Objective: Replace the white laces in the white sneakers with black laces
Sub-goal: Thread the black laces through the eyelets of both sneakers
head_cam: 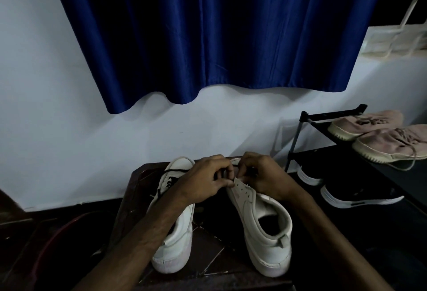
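Half done, with left grip (pixel 208 179) pinching thin black lace (pixel 217 174), right grip (pixel 261 177) pinching eyelet edge of unlaced white leather sneaker (pixel 254 212): best fed flat, ends even.

Smooth leather-like sneakers (pixel 263 228), satiny cloth curtain (pixel 208 36)

Two bare hands in view: left hand (pixel 203 179) at about 6 o'clock from frame centre, right hand (pixel 261 175) just beside it toward 5 o'clock. Left forearm (pixel 143 240) and right forearm (pixel 328 233) uncovered to the frame edge. Fine hair visible on left forearm. Light dim; nails not resolvable.
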The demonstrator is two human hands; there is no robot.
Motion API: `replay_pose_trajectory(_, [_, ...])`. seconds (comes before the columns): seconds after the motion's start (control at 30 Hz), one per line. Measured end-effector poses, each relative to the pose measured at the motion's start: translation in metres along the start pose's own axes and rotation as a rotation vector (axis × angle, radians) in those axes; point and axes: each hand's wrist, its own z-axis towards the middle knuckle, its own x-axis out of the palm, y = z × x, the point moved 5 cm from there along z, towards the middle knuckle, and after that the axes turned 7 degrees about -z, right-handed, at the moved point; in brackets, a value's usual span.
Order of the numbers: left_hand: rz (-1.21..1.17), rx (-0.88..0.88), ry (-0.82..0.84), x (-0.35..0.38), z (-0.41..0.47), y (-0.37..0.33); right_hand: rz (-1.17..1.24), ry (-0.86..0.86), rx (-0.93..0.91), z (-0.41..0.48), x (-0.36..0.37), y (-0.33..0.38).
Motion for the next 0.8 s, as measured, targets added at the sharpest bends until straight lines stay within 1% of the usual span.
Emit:
replay_pose_trajectory(0.13, [-0.061, -0.013, -0.01, -0.002, 0.0, -0.003, 0.039, -0.004, 0.009, -0.006, -0.007, -0.005])
replay_pose_trajectory(0.23, [-0.192, -0.07, -0.121, -0.01, -0.002, -0.001, 0.004, -0.039, 0.009, -0.01, -0.011, -0.008])
replay_pose_trajectory(0.3, [-0.278, -0.126, -0.185, -0.014, -0.002, 0.001, -0.067, -0.061, -0.002, -0.01, -0.008, -0.007])
replay_pose_trajectory(0.4, [-0.394, -0.19, -0.235, -0.013, -0.004, 0.0, -0.181, -0.022, 0.031, -0.005, 0.002, -0.006])
replay_pose_trajectory(0.47, [-0.529, -0.223, -0.274, -0.012, -0.007, -0.001, -0.23, 0.014, 0.075, -0.005, 0.005, -0.008])
replay_pose_trajectory(0.53, [-0.712, -0.306, -0.327, -0.011, -0.011, 0.001, -0.288, 0.05, 0.098, -0.006, 0.007, -0.01])
replay_pose_trajectory(0.6, [-0.82, -0.389, -0.394, -0.012, -0.015, 0.007, -0.365, 0.093, 0.142, -0.009, 0.006, -0.014])
replay_pose_trajectory(0.7, [-0.869, -0.416, -0.436, -0.014, -0.015, 0.008, -0.462, 0.138, 0.18, -0.011, 0.002, -0.013])
replay_pose_trajectory(0.8, [-0.857, -0.419, -0.446, -0.013, -0.013, 0.007, -0.672, 0.098, 0.185, -0.01, -0.001, -0.011])
